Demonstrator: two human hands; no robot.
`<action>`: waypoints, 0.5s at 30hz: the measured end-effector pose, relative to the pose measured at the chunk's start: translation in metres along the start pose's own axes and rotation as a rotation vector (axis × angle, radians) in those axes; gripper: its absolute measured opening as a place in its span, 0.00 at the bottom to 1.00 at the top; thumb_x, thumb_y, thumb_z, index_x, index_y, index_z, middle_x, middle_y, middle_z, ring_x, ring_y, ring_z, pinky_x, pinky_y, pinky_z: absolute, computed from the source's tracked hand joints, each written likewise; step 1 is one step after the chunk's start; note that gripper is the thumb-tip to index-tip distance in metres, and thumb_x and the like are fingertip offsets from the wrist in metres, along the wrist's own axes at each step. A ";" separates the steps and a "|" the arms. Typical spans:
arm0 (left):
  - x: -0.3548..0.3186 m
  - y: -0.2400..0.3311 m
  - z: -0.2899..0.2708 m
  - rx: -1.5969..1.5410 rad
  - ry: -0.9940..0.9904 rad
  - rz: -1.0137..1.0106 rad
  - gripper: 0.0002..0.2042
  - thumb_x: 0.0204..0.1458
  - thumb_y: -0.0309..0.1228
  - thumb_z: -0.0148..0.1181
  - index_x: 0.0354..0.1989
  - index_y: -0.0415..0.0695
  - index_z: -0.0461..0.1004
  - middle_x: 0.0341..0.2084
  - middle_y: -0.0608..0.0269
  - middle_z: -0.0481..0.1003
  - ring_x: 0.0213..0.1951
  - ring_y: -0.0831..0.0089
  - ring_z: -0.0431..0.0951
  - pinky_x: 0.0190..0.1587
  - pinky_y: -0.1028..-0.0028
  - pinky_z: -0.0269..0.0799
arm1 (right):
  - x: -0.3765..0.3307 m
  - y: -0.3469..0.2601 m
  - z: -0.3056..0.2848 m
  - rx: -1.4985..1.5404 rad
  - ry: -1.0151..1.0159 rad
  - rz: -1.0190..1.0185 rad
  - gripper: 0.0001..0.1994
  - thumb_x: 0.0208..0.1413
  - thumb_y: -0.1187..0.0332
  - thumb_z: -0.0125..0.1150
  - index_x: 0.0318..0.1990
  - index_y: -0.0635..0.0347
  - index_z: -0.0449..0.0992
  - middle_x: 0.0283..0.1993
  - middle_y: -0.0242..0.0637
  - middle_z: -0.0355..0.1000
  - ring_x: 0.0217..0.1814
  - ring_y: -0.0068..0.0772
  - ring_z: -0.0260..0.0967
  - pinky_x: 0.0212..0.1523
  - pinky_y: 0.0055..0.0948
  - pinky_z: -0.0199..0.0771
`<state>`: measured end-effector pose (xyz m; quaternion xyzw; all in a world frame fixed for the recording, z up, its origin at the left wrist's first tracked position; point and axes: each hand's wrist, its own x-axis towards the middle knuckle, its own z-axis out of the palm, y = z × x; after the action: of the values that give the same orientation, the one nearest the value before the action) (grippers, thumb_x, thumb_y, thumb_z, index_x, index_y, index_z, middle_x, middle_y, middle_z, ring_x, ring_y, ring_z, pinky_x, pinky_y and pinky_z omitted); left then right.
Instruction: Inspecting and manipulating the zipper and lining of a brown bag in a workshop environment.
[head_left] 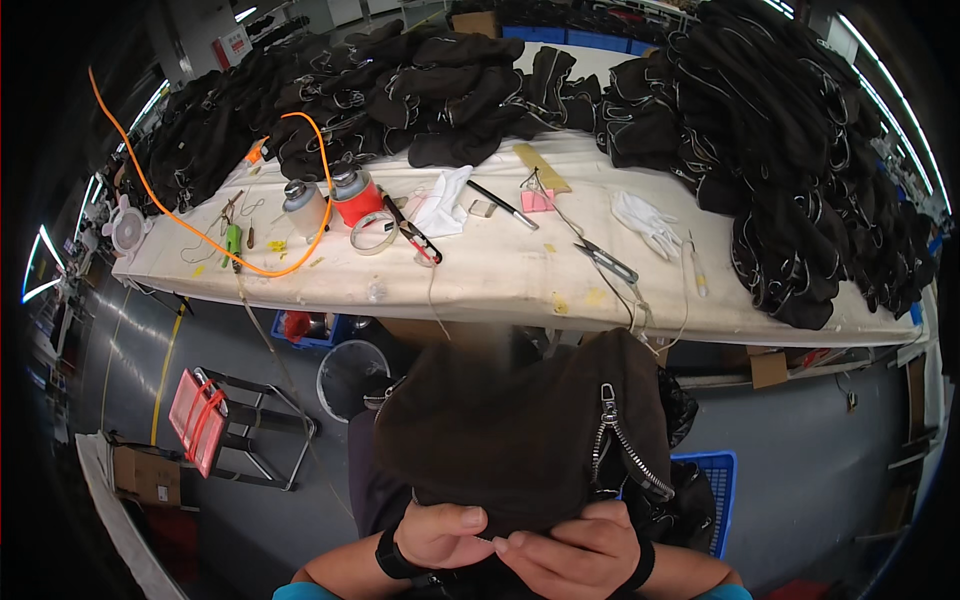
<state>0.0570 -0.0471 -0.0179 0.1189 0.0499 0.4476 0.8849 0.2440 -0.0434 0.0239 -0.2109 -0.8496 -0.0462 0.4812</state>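
A dark brown fabric bag (500, 430) with a silver zipper (620, 440) on its right side hangs over my lap, below the table's front edge. My left hand (440, 535) grips its lower hem with the thumb on top. My right hand (575, 555) pinches the same hem just beside it, so the two hands touch. Both wrists wear black bands. Small scissors (607, 262) lie on the white table (480, 285) ahead of me.
Heaps of black bags (780, 130) cover the table's back and right side. An orange cable (200, 235), two bottles (330, 200), a tape roll (372, 233), white gloves (645, 222) and small tools lie on it. A bin (350, 375), a pink crate (195, 420) and a blue crate (715, 490) stand on the floor.
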 end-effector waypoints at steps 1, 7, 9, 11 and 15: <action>0.002 0.001 0.003 -0.058 0.021 -0.013 0.30 0.52 0.23 0.57 0.65 0.36 0.55 0.58 0.48 0.67 0.56 0.60 0.71 0.52 0.66 0.69 | -0.004 -0.002 0.006 -0.001 0.000 0.001 0.14 0.34 0.73 0.65 0.34 0.55 0.81 0.37 0.27 0.73 0.31 0.27 0.63 0.32 0.27 0.61; 0.009 0.010 0.012 0.270 0.025 -0.008 0.28 0.57 0.26 0.56 0.66 0.37 0.56 0.62 0.53 0.64 0.60 0.62 0.68 0.62 0.65 0.62 | -0.013 0.011 0.005 0.280 0.010 0.427 0.15 0.34 0.81 0.69 0.34 0.55 0.82 0.37 0.30 0.74 0.27 0.21 0.67 0.27 0.20 0.65; 0.010 0.029 0.005 1.281 -0.097 -0.093 0.30 0.58 0.39 0.59 0.65 0.37 0.59 0.59 0.49 0.67 0.59 0.57 0.68 0.61 0.63 0.62 | -0.016 0.020 -0.002 0.393 0.080 0.782 0.18 0.34 0.86 0.64 0.38 0.61 0.79 0.38 0.40 0.71 0.25 0.21 0.66 0.25 0.20 0.69; 0.021 0.045 0.030 2.062 -0.277 -0.001 0.31 0.57 0.45 0.59 0.63 0.37 0.62 0.53 0.45 0.70 0.55 0.51 0.71 0.57 0.60 0.66 | -0.021 0.032 -0.012 0.650 0.076 0.960 0.17 0.40 0.88 0.61 0.40 0.65 0.76 0.40 0.38 0.70 0.31 0.17 0.66 0.30 0.18 0.68; -0.009 0.073 0.039 1.870 -0.427 0.110 0.26 0.42 0.33 0.75 0.51 0.43 0.75 0.49 0.53 0.75 0.53 0.61 0.75 0.52 0.62 0.72 | -0.019 0.043 -0.026 1.014 0.161 1.226 0.15 0.48 0.90 0.57 0.43 0.68 0.72 0.42 0.35 0.71 0.38 0.16 0.67 0.38 0.16 0.69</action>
<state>0.0023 -0.0186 0.0387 0.8578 0.2188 0.2367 0.4004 0.2901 -0.0180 0.0167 -0.3918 -0.4625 0.6035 0.5181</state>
